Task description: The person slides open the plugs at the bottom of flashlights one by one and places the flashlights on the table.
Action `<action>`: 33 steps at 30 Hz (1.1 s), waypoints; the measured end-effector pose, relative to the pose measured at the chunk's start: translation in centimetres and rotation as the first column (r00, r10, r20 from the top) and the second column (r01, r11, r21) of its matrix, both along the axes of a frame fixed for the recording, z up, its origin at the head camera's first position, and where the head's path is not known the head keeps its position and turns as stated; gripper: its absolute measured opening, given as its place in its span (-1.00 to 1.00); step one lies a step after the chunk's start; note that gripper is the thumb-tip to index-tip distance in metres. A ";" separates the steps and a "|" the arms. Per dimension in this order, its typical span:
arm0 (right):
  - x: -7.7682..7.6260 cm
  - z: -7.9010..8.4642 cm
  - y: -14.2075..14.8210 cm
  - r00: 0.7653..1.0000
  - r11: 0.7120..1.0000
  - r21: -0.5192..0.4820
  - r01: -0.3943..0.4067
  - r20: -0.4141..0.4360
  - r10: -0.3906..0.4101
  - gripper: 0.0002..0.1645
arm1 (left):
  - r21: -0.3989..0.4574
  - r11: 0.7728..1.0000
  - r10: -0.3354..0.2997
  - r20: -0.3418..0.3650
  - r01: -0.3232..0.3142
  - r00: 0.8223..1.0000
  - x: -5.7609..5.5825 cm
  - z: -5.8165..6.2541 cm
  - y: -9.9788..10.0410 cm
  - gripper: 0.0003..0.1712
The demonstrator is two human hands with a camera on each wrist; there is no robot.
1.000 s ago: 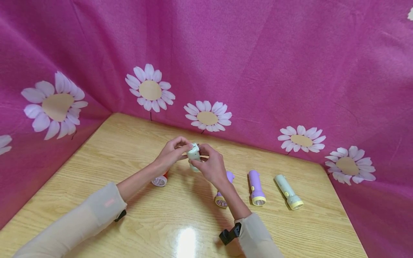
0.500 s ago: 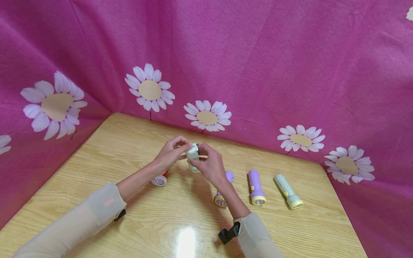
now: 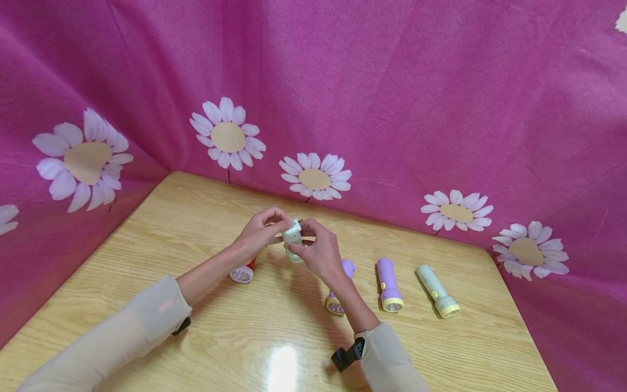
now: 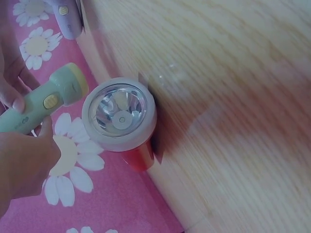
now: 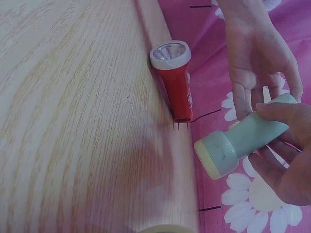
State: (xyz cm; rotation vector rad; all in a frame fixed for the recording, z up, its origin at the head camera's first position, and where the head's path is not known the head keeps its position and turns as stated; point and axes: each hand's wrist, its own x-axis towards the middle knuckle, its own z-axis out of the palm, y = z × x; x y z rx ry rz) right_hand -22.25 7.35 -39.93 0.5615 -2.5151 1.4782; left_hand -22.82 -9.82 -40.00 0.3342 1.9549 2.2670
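Observation:
Above the table, both hands hold a light green flashlight (image 3: 293,236) with its lamp end pointing down. My left hand (image 3: 259,234) pinches it near the tail end, thumb on top. My right hand (image 3: 320,247) grips the body between thumb and fingers. A yellow switch shows on the green flashlight's side (image 4: 50,101) in the left wrist view, and a pale yellow rim rings its lamp end (image 5: 206,159) in the right wrist view. Partly hidden behind the left wrist lies a red flashlight (image 3: 242,273) with a white lamp rim; its whole red body (image 5: 176,90) shows in the right wrist view.
Right of the hands lie two purple flashlights, one (image 3: 336,305) partly covered by the right forearm, the other (image 3: 387,286) in full view. Farther right is another light green flashlight (image 3: 437,291). A pink cloth (image 3: 372,109) with white flowers stands around the wooden table (image 3: 235,343).

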 end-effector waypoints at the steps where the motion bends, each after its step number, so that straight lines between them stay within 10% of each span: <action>1: 0.0 0.0 0.0 1.000 1.000 0.002 -0.001 -0.001 0.001 -0.62 | -0.003 1.000 -0.001 0.002 0.001 1.000 0.0 0.0 0.0 -0.80; 33: -0.2 0.1 0.6 0.999 0.999 -0.043 0.000 0.037 0.001 -0.61 | -0.134 0.990 -0.050 -0.057 0.042 0.997 0.0 0.0 0.0 -0.59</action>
